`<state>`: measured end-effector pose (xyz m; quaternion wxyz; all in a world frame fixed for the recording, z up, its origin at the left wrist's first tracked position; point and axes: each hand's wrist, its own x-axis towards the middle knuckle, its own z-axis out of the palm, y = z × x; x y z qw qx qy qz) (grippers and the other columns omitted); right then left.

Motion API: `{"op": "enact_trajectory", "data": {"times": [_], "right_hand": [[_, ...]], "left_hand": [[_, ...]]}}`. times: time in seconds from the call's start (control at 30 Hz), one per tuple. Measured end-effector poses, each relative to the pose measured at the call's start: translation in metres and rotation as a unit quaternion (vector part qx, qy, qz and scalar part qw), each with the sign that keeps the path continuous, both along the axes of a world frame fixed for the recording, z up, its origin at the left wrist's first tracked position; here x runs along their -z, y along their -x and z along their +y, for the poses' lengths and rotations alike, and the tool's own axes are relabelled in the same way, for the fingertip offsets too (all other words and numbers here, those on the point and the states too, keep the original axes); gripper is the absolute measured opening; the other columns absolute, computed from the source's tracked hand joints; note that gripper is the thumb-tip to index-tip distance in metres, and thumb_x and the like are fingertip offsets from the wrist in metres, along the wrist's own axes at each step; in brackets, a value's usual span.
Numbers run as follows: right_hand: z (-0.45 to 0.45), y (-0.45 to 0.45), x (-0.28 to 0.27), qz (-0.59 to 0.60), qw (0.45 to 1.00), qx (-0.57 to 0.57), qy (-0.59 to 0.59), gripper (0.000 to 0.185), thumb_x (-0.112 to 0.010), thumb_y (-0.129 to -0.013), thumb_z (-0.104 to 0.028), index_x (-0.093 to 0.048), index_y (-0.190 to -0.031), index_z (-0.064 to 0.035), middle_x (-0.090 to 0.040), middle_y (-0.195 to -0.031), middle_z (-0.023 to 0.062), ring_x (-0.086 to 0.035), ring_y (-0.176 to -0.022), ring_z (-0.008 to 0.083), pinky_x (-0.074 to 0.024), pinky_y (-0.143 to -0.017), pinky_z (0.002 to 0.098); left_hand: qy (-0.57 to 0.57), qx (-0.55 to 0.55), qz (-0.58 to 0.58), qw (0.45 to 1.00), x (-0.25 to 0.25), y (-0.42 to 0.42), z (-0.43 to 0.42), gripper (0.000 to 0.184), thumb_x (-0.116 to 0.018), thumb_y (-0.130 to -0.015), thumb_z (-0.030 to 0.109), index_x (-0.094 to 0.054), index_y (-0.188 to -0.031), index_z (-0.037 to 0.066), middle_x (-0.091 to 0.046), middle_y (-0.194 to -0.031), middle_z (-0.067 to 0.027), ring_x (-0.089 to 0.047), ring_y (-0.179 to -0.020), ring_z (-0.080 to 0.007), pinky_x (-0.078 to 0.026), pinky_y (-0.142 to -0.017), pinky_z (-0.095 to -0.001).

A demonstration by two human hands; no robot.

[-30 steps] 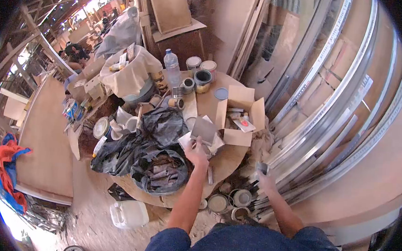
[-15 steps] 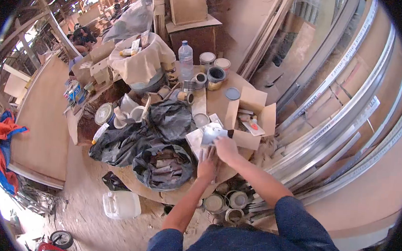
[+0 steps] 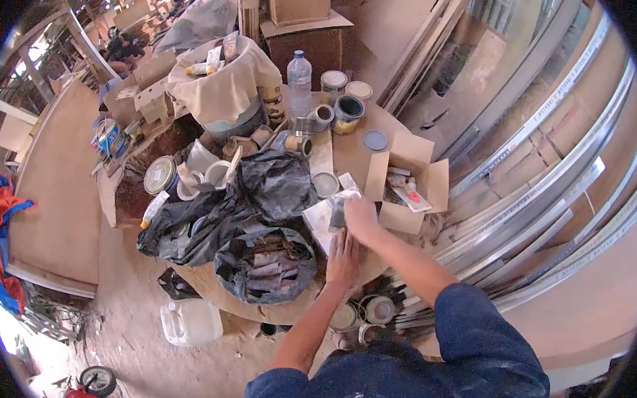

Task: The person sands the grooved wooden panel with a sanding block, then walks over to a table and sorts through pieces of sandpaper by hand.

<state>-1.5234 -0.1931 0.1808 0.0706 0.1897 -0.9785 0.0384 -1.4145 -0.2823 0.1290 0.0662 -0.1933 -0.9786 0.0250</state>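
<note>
My right hand (image 3: 362, 220) is closed around a flat grey scraper (image 3: 337, 216); the fingers hide much of it. A dark piece shows on the far side of this hand. The scraper is over a whitish board (image 3: 320, 221) at the table's near right part. My left hand (image 3: 342, 259) lies with its fingers stretched out at the board's near edge, just below the right hand. Left of it sits an open black plastic bag (image 3: 295, 289) holding folded brownish pieces. An open cardboard box (image 3: 397, 217) with tubes inside stands right of my right hand.
Behind are a water bottle (image 3: 299, 81), an open dark can (image 3: 348, 113), other cans and a grey lid (image 3: 374, 140). A cloth-covered bucket (image 3: 231, 84) stands at the back left. Metal strips (image 3: 530, 197) lean on the right. A white jug (image 3: 191, 324) lies on the floor.
The scraper has turned from bright to darker grey as my right hand tilted and shifted over it. The view has shifted slightly. My left hand stays by the board.
</note>
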Motion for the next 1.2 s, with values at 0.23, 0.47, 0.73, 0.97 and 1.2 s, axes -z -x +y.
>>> {"op": "enact_trajectory", "data": {"times": [0.23,0.47,0.73,0.97,1.2], "right_hand": [[0.003,-0.002,0.026,0.078,0.994,0.018,0.071,0.018,-0.054,-0.084,-0.011,-0.067,-0.090,-0.0001,-0.066,-0.088,0.0203,-0.067,-0.079,0.0380,-0.0541,-0.069,0.0476],[0.002,-0.013,-0.002,0.108,0.993,-0.039,-0.025,0.017,-0.053,-0.084,-0.010,-0.068,-0.083,-0.0004,-0.067,-0.082,0.0191,-0.068,-0.076,0.0346,-0.0547,-0.065,0.0468],[0.014,-0.003,-0.004,0.014,1.000,0.008,-0.027,0.016,-0.055,-0.085,-0.011,-0.068,-0.085,-0.0022,-0.067,-0.089,0.0184,-0.067,-0.087,0.0301,-0.0560,-0.071,0.0419],[0.029,-0.004,-0.008,0.030,0.999,0.004,0.028,0.016,-0.052,-0.088,-0.010,-0.063,-0.097,-0.0028,-0.064,-0.095,0.0191,-0.067,-0.086,0.0330,-0.0560,-0.071,0.0444],[0.042,-0.028,0.012,0.006,0.996,0.086,0.013,0.017,-0.051,-0.090,-0.012,-0.062,-0.100,-0.0046,-0.062,-0.109,0.0162,-0.067,-0.086,0.0330,-0.0549,-0.068,0.0454]], "left_hand": [[-0.039,0.019,0.009,0.999,0.005,-0.003,0.001,0.061,-0.049,-0.090,0.029,-0.042,-0.142,-0.001,-0.036,-0.151,-0.0192,-0.024,-0.144,-0.0366,-0.018,-0.119,-0.0500],[-0.078,0.009,0.027,0.997,-0.004,-0.013,0.003,0.062,-0.050,-0.090,0.026,-0.039,-0.144,0.000,-0.032,-0.152,-0.0192,-0.026,-0.143,-0.0370,-0.021,-0.117,-0.0496],[-0.027,0.004,-0.021,0.999,-0.032,-0.007,0.005,0.060,-0.048,-0.093,0.031,-0.041,-0.142,-0.002,-0.031,-0.153,-0.0210,-0.023,-0.145,-0.0361,-0.015,-0.119,-0.0475],[-0.027,-0.025,0.056,0.998,-0.013,-0.009,0.006,0.060,-0.047,-0.092,0.025,-0.038,-0.144,-0.003,-0.028,-0.155,-0.0201,-0.026,-0.144,-0.0356,-0.024,-0.116,-0.0485],[-0.034,-0.055,0.010,0.998,-0.031,-0.022,0.015,0.068,-0.051,-0.088,0.026,-0.032,-0.147,-0.002,-0.027,-0.156,-0.0176,-0.023,-0.145,-0.0332,-0.018,-0.118,-0.0469]]}}
